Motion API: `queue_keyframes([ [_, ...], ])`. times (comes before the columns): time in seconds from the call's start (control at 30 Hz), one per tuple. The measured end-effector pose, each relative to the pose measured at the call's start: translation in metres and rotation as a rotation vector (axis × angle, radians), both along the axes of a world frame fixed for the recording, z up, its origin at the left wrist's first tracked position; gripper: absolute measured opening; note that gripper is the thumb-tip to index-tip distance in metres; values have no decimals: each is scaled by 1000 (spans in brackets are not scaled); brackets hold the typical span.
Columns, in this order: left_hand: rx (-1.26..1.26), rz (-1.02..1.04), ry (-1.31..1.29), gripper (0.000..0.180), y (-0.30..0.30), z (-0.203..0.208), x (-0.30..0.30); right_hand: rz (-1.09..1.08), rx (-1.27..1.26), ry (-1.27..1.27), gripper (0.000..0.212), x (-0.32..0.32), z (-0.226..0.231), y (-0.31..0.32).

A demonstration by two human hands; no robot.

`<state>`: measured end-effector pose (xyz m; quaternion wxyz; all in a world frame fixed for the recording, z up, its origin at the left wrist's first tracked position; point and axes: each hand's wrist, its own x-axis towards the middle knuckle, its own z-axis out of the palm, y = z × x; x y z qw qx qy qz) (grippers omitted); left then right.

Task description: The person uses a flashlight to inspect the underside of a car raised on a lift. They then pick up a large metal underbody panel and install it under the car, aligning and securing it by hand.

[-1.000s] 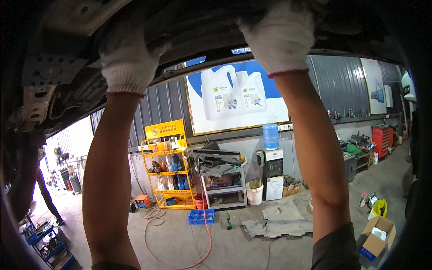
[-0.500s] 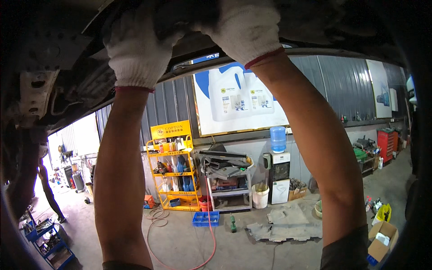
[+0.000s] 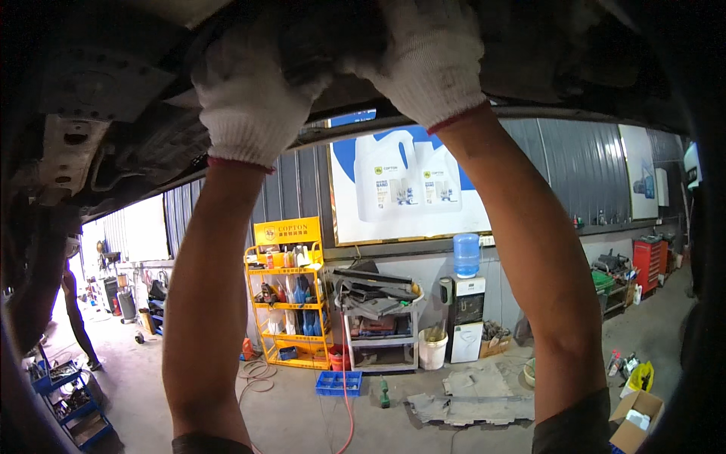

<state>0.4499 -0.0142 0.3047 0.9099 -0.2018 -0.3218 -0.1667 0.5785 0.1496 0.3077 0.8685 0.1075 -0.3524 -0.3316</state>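
Both my arms reach up to the dark underside of a vehicle (image 3: 106,87). My left hand (image 3: 246,106), in a white knit glove with a red cuff, is closed against a dark part (image 3: 325,38) whose kind I cannot make out. My right hand (image 3: 435,72), gloved the same way, grips this part from the other side. The thumbs point toward each other below it, and the upper fingers fade into shadow. Left of my left hand, a pale metal bracket with holes (image 3: 68,155) hangs from the underside.
Beyond my arms stand a yellow rack (image 3: 291,303), a grey cart (image 3: 382,333) piled with dark parts and a water dispenser (image 3: 467,318). On the floor lie a blue tray (image 3: 339,384), a green tool (image 3: 385,393), a red hose (image 3: 349,416) and a grey panel (image 3: 476,397). A blue tool trolley (image 3: 72,405) stands left.
The background sits slightly lower in the picture. My hands appear a little lower and farther right, both still at the dark part.
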Motion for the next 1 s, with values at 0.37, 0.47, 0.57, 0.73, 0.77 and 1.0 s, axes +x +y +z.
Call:
queue_keyframes([
  [0.37, -70, -111, -317, 75, 5, -13, 41, -42, 71, -190, 62, 18, 0, 13],
  [0.47, -26, -69, -210, 67, 19, -14, 52, -32, 118, -80, 58, 11, 4, 11],
  [0.57, -12, -28, -138, 63, 22, -10, 49, -30, 20, -164, 52, 16, 2, 8],
  [0.73, 46, 21, -101, 66, 24, -5, 49, -20, 47, -124, 47, 16, 3, 7],
  [0.77, 23, 46, -165, 71, 24, -5, 50, -33, 34, -127, 47, 16, 4, 7],
  [1.0, 39, 158, -75, 70, 11, 2, 30, -123, 110, -106, 60, 23, 10, 25],
])
